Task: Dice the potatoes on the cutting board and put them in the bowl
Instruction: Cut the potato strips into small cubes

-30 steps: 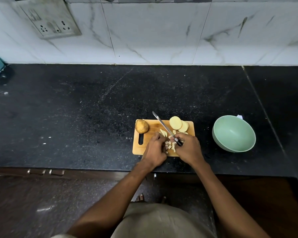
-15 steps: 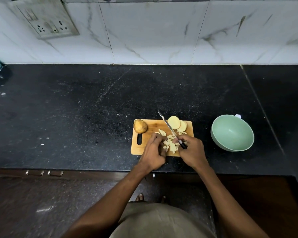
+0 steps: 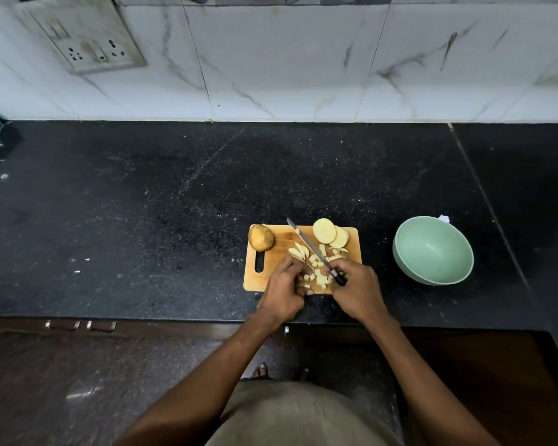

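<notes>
On the cutting board (image 3: pixel 273 278), more potato cubes (image 3: pixel 319 276) now lie between left hand (image 3: pixel 282 289), fingers curled on strips, and right hand (image 3: pixel 356 291) gripping the knife (image 3: pixel 310 249); dicing advances, bowl (image 3: pixel 432 249) unfilled.

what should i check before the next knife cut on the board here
1. Right hand grips the knife by its handle: ok.
2. Left hand fingers curled on the potato pieces, beside the blade: ok, though the gap to the edge cannot be told.
3. Cutting board flat on the counter: ok.
4. Round slices at the board's far edge still undiced: not ok.
5. Whole potato still uncut: not ok.
6. Green bowl stands right of the board, nothing in it yet: ok.
</notes>
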